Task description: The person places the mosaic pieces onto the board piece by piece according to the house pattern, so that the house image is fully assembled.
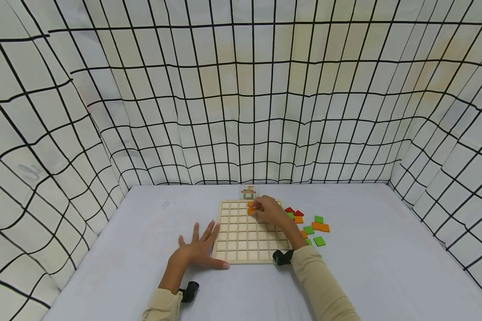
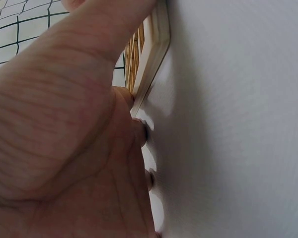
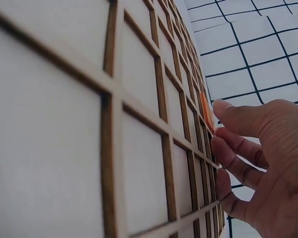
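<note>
A wooden grid board (image 1: 237,262) with square cells lies in the middle of the table. My left hand (image 1: 201,252) spreads its fingers at the board's left edge, with the thumb by the near left corner. My right hand (image 1: 268,209) is over the far part of the board, thumb and fingertips bent together at an orange tile (image 3: 205,110). In the head view another orange tile (image 1: 251,211) sits in a cell just nearer than those fingertips. The fingers partly hide the held tile and the cells below it.
Right of the board lie loose green tiles (image 1: 319,241), red triangles (image 1: 299,213) and a long orange piece (image 1: 320,227). A small picture card (image 1: 249,192) with a coloured pattern is behind the board. A white cloth wall with black grid lines (image 1: 241,107) surrounds the table.
</note>
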`<state>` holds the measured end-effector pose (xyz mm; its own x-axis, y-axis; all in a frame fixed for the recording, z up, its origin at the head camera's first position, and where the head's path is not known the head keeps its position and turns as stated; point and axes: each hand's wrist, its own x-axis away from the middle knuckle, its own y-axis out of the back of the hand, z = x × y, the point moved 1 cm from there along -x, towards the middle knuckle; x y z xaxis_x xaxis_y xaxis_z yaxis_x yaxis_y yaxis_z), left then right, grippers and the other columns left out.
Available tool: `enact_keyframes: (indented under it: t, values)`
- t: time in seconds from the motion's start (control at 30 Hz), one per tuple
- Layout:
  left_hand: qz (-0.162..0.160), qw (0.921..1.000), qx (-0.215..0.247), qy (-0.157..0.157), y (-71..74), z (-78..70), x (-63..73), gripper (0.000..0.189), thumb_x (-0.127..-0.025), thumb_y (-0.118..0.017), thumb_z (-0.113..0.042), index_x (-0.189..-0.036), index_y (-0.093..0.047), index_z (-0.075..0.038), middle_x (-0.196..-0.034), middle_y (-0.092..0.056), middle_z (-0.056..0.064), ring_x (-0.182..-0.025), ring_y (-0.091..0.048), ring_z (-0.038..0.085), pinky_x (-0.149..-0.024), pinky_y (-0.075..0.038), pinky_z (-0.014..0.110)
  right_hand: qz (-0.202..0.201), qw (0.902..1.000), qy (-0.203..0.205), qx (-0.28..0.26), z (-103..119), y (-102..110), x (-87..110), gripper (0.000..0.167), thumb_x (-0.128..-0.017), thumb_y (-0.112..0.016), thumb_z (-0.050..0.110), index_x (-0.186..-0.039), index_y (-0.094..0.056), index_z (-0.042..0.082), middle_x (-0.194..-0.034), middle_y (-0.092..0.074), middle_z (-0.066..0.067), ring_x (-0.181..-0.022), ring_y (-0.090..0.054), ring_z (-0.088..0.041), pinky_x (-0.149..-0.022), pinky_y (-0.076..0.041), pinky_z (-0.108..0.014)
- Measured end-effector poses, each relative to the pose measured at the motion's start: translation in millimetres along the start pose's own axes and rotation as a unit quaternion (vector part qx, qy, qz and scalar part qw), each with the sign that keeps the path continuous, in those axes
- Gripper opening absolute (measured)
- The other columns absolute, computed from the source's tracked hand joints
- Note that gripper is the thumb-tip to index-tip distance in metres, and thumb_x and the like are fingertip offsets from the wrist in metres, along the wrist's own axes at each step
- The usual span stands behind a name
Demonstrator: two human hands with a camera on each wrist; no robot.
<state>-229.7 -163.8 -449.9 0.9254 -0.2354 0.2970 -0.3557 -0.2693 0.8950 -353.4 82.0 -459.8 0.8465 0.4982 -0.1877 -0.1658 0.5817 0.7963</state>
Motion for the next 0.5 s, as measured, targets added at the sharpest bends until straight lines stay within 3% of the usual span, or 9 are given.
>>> enact_keyframes:
  t: [0.3, 0.5]
  values:
    - [0.004, 0.9999, 0.009, -0.006, -0.7, 1.2, -0.3, 0.123, -0.070, -0.072, -0.071, -0.159, -0.008, -0.017, -0.167, 0.003, 0.007, -0.148, 0.013, 0.047, -0.103, 0.004, 0.081, -0.022, 0.9996, -0.004, -0.014, -12.1, 20.6, 13.5, 0.017, -0.093, -0.066, 0.010, -0.109, -0.068, 0.003, -0.105, -0.063, -0.011, -0.093, -0.062, -0.026, -0.076, -0.054, -0.036]
    - [0.005, 0.9999, 0.012, -0.005, 0.3, 0.0, 1.4, 0.122, -0.070, -0.073, -0.070, -0.159, -0.009, -0.017, -0.167, 0.003, 0.007, -0.148, 0.013, 0.047, -0.103, 0.003, 0.081, -0.024, 0.9989, -0.040, -0.004, -32.2, 34.1, 25.3, 0.018, -0.095, -0.064, 0.013, -0.111, -0.068, 0.005, -0.105, -0.063, -0.011, -0.096, -0.061, -0.025, -0.077, -0.054, -0.036]
